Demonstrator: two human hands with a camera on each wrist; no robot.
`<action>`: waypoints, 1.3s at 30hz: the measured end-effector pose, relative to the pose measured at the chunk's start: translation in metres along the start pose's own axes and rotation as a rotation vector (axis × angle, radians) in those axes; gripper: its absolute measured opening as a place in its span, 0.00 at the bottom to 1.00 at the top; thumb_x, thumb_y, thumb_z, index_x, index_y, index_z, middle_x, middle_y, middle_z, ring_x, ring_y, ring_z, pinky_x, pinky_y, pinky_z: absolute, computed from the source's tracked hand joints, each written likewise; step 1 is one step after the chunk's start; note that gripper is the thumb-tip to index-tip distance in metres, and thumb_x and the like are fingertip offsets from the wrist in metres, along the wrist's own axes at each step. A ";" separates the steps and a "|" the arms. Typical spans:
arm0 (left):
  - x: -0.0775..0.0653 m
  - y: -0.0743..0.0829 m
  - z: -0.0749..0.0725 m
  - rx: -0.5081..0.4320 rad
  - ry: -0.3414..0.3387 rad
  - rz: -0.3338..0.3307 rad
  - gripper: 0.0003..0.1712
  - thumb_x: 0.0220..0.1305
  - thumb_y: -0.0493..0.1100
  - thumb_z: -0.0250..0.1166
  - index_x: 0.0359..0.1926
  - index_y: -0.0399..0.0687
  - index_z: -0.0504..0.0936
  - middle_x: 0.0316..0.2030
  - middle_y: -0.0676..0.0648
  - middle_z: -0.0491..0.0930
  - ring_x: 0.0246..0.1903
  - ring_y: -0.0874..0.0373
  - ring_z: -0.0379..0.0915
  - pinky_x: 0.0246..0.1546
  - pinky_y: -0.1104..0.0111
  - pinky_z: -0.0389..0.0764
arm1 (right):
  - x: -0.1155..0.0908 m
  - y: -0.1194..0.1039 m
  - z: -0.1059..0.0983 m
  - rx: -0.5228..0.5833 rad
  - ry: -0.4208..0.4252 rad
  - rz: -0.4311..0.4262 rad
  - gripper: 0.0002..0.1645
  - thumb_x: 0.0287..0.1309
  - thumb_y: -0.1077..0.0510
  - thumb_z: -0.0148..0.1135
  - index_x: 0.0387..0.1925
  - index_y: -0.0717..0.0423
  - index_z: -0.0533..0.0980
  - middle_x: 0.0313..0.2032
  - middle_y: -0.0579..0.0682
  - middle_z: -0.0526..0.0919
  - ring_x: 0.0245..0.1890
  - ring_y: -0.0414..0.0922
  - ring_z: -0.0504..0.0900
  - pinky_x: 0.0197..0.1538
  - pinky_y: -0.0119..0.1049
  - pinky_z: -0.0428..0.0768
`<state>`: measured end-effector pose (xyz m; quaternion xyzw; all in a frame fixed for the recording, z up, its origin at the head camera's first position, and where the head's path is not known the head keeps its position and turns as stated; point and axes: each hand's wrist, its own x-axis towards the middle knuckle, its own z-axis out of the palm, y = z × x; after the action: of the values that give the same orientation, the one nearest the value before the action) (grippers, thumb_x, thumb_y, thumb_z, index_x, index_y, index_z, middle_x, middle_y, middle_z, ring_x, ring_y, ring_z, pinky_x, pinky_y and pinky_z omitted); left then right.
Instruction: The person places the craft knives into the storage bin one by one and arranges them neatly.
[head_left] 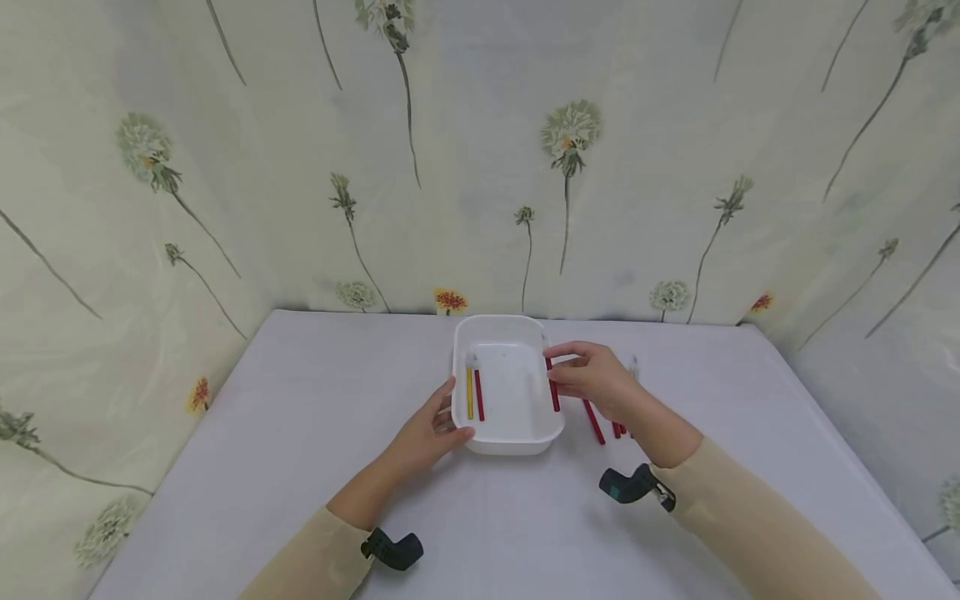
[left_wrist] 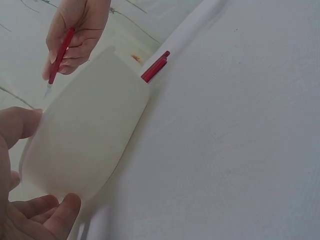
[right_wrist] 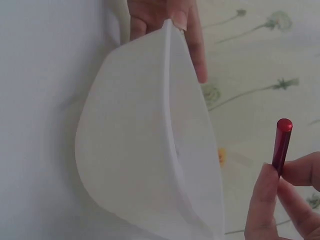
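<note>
A white plastic tub stands on the table with its long side running away from me. My left hand grips its left side near the front corner, thumb at the front rim. Over the tub's right rim, my right hand pinches a slim red pen-like tool between thumb and fingers. In the left wrist view, its pale narrow tip points downward. Inside the tub, on the left, a yellow pen-like tool and a red one lie side by side.
Right of the tub, partly hidden under my right hand, lie several more red tools on the white-covered table. A dandelion-print cloth hangs behind the table's far edge and along both sides.
</note>
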<state>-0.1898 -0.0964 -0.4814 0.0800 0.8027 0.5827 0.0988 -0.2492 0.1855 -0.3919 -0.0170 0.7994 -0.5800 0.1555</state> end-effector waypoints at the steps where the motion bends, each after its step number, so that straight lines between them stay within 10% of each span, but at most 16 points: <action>1: 0.000 0.000 0.000 -0.001 -0.001 0.000 0.52 0.63 0.48 0.71 0.80 0.55 0.50 0.72 0.40 0.63 0.69 0.43 0.65 0.59 0.53 0.76 | 0.001 -0.001 0.003 -0.001 -0.002 0.006 0.26 0.65 0.63 0.64 0.63 0.64 0.72 0.54 0.65 0.77 0.50 0.56 0.84 0.53 0.42 0.84; 39: 0.001 0.000 -0.003 -0.033 -0.032 0.003 0.51 0.65 0.48 0.70 0.80 0.57 0.49 0.74 0.40 0.61 0.69 0.43 0.64 0.61 0.53 0.75 | 0.062 0.012 0.076 0.053 -0.017 0.089 0.22 0.62 0.68 0.64 0.58 0.62 0.77 0.53 0.61 0.80 0.39 0.47 0.83 0.47 0.39 0.86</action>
<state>-0.1919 -0.0994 -0.4807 0.0889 0.7911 0.5948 0.1118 -0.2856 0.1066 -0.4388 0.0176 0.7825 -0.5932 0.1884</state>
